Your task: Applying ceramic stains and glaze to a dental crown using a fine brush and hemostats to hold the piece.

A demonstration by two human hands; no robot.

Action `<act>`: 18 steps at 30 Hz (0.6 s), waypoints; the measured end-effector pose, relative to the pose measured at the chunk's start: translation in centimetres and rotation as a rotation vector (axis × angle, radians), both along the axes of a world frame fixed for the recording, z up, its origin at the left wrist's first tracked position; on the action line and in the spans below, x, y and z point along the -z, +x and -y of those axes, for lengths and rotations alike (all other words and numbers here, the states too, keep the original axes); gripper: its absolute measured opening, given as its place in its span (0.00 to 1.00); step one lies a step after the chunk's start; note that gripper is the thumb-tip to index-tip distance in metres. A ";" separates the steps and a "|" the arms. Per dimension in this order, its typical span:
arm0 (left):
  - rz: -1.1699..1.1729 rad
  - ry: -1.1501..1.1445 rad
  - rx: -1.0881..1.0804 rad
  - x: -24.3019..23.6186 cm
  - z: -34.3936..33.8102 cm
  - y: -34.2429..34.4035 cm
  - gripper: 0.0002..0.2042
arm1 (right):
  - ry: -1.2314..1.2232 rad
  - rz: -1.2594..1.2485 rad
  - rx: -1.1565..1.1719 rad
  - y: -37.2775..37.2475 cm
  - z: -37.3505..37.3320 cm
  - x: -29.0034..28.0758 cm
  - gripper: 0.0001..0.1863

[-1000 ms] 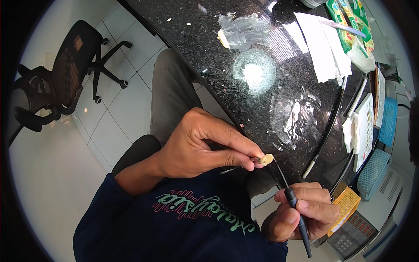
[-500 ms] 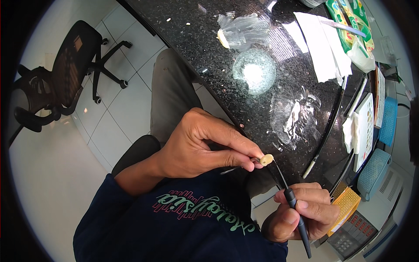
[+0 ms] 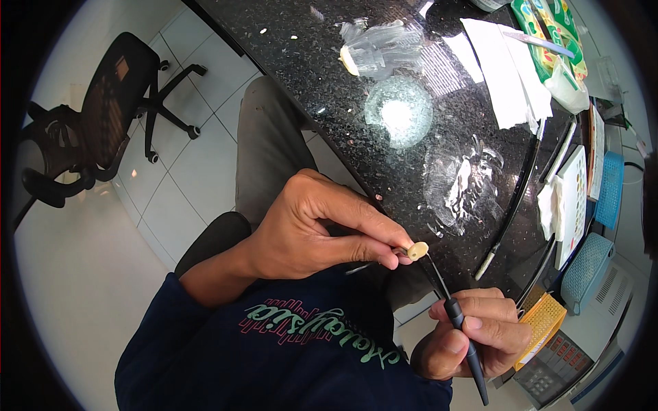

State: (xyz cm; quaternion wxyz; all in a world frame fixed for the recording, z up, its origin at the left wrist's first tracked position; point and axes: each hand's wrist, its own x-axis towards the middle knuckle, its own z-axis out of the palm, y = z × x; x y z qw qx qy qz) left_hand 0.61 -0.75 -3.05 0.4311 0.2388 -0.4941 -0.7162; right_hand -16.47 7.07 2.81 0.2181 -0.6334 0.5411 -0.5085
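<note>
My left hand [image 3: 325,229] is closed, thumb and forefinger pinching a thin metal holder that is mostly hidden by the fingers. At its end sits a small cream-coloured piece [image 3: 418,251], rounded like a dental crown, with a dark spot on its side. My right hand [image 3: 480,332] is closed around a slim black-handled brush [image 3: 455,312], held like a pen. The brush's fine tip points up and left and meets or nearly meets the right edge of the cream piece; I cannot tell if they touch.
On the dark speckled countertop [image 3: 329,82] are a round glass disc [image 3: 399,113] and white paste smears [image 3: 466,185]. White tissues [image 3: 504,75], a green wipes pack [image 3: 541,34], a blue basket [image 3: 588,272] and a yellow basket [image 3: 541,327] stand to the right. An office chair [image 3: 116,103] is at left.
The brush has shifted very slightly up and left, its tip still at the cream piece's right edge. My left hand stays almost still.
</note>
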 end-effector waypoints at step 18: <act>0.003 0.011 0.008 -0.1 0.1 0.0 0.06 | -0.069 -0.006 0.072 0.9 0.1 0.1 0.13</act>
